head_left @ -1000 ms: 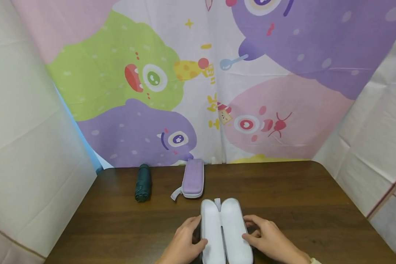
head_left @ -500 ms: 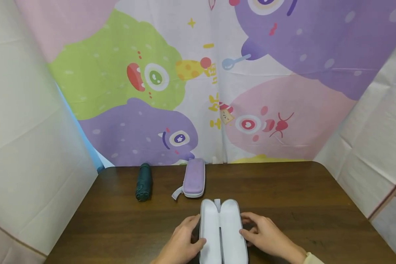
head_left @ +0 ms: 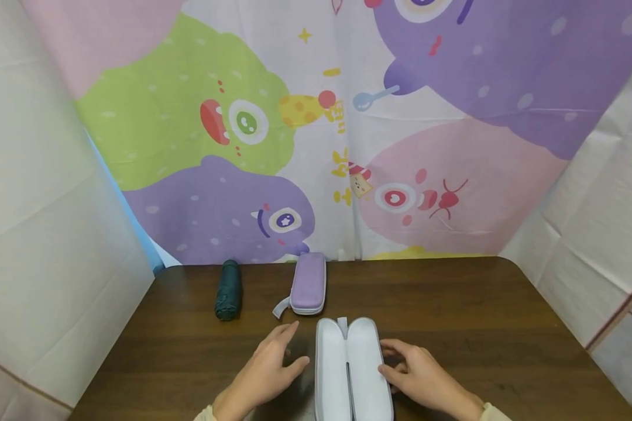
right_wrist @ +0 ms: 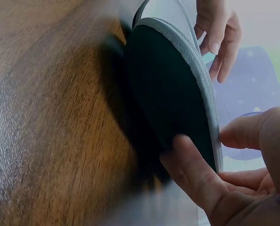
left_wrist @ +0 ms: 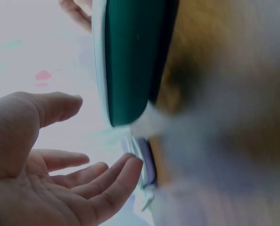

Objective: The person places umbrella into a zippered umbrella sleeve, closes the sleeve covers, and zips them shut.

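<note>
An unzipped glasses case (head_left: 365, 365) lies spread at the table's front, its two rounded halves lined in white. Its outer shell (right_wrist: 170, 89) is dark green with a grey zip edge. My right hand (head_left: 418, 374) holds the case's right side, with the thumb at the rim and fingers against the green shell. To the left, my left hand (head_left: 265, 365) is apart from the case, fingers extended and thumb spread; in the left wrist view this hand (left_wrist: 60, 165) holds nothing. The bottom of the case is cut off in the head view.
A closed purple zip case (head_left: 309, 283) with a grey strap lies at the back of the brown table (head_left: 442, 304). Left of it is a dark green folded umbrella (head_left: 229, 290). A cartoon-printed cloth (head_left: 321, 204) hangs behind the table.
My left hand has let go of the glasses case and moved left, its fingers straightening. The case has shifted slightly left, with my right hand still on it.
</note>
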The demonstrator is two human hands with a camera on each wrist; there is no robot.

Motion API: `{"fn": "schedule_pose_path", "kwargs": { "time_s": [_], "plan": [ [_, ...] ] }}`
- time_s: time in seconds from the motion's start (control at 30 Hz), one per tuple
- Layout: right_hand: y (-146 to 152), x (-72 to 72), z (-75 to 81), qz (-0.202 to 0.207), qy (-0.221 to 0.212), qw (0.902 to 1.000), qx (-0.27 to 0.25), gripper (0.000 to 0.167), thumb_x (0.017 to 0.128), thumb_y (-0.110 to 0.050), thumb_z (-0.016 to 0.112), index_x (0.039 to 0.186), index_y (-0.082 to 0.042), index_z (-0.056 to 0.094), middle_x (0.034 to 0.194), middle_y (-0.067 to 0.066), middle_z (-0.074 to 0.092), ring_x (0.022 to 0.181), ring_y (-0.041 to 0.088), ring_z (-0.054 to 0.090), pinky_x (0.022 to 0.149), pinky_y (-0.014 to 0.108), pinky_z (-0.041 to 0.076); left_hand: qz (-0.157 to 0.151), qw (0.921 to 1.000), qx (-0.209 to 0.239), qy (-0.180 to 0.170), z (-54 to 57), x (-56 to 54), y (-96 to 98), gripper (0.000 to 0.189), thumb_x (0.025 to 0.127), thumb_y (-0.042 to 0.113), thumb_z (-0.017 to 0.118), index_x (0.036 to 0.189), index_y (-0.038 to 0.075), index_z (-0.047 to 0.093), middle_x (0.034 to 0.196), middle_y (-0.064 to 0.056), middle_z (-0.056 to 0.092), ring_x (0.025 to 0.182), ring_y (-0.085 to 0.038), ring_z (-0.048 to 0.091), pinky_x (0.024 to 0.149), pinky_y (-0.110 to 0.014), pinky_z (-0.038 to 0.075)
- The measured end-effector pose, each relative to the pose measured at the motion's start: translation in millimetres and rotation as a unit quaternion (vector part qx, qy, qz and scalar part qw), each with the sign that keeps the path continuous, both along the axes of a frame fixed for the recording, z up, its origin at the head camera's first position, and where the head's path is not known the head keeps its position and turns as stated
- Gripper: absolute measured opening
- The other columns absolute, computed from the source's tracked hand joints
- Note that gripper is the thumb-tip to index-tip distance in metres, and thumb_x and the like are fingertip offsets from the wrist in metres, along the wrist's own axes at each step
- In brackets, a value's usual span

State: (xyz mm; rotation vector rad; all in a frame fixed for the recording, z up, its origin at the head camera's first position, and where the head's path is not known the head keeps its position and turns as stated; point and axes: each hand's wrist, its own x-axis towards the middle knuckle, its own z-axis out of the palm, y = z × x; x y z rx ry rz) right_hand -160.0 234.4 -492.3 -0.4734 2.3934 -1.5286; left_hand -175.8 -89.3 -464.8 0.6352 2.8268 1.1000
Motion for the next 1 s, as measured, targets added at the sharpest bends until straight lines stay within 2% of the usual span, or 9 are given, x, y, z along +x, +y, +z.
{"fn": "schedule_pose_path", "kwargs": {
  "time_s": [0.2, 0.33, 0.43, 0.6, 0.77, 1.0],
  "plan": [
    [-2, 0.3, 2.5, -0.002, 0.006, 0.9999, 0.013, 0.062, 0.098, -0.016, 0.069, 0.142, 0.021, 0.044, 0.131, 0.039, 0.059, 0.073, 0.013, 0.074, 0.06, 0.026, 0.06, 0.037, 0.9984, -0.025, 0.035, 10.4, -9.5, -11.1, 0.069, 0.092, 0.022, 0.077, 0.148, -0.007, 0.049, 0.144, -0.024, 0.053, 0.104, -0.032, 0.068, 0.086, -0.046, 0.058],
    [-2, 0.8, 4.4, -0.003, 0.01, 0.9998, 0.015, 0.063, 0.099, -0.015, 0.069, 0.141, 0.022, 0.043, 0.131, 0.039, 0.058, 0.072, 0.013, 0.074, 0.059, 0.027, 0.06, 0.06, 0.9959, -0.044, 0.051, 16.9, -17.3, -17.7, 0.068, 0.093, 0.022, 0.077, 0.147, -0.007, 0.05, 0.147, -0.026, 0.05, 0.121, -0.039, 0.063, 0.098, -0.053, 0.054],
    [-2, 0.8, 5.1, -0.005, 0.012, 0.9999, 0.009, 0.061, 0.099, -0.014, 0.068, 0.141, 0.022, 0.043, 0.131, 0.039, 0.058, 0.072, 0.012, 0.074, 0.059, 0.028, 0.061, 0.077, 0.9933, -0.059, 0.063, 18.3, -27.6, -25.3, 0.067, 0.094, 0.023, 0.076, 0.148, -0.007, 0.049, 0.149, -0.027, 0.049, 0.13, -0.043, 0.057, 0.104, -0.056, 0.05],
    [-3, 1.5, 4.5, -0.009, 0.003, 1.0, 0.001, 0.062, 0.099, -0.014, 0.068, 0.142, 0.022, 0.042, 0.133, 0.04, 0.056, 0.074, 0.013, 0.075, 0.059, 0.028, 0.061, 0.103, 0.9894, -0.071, 0.074, 16.6, -55.4, -47.4, 0.069, 0.095, 0.023, 0.074, 0.149, -0.009, 0.045, 0.149, -0.03, 0.048, 0.132, -0.047, 0.054, 0.106, -0.06, 0.047],
    [-3, 2.7, 3.5, -0.008, -0.01, 0.9999, -0.002, 0.064, 0.099, -0.014, 0.068, 0.143, 0.022, 0.04, 0.135, 0.04, 0.055, 0.077, 0.016, 0.076, 0.061, 0.028, 0.061, 0.152, 0.9822, -0.09, 0.063, 17.9, -84.9, -75.4, 0.073, 0.096, 0.025, 0.069, 0.151, -0.012, 0.04, 0.152, -0.035, 0.042, 0.136, -0.054, 0.047, 0.108, -0.064, 0.043],
    [-4, 2.4, 2.1, -0.001, 0.001, 1.0, 0.007, 0.063, 0.099, -0.015, 0.068, 0.142, 0.023, 0.041, 0.134, 0.04, 0.055, 0.079, 0.015, 0.076, 0.063, 0.026, 0.061, 0.211, 0.9722, -0.086, 0.053, 21.1, -108.4, -96.4, 0.086, 0.096, 0.034, 0.069, 0.156, -0.011, 0.026, 0.154, -0.039, 0.033, 0.136, -0.058, 0.041, 0.109, -0.068, 0.04]
  ]
}}
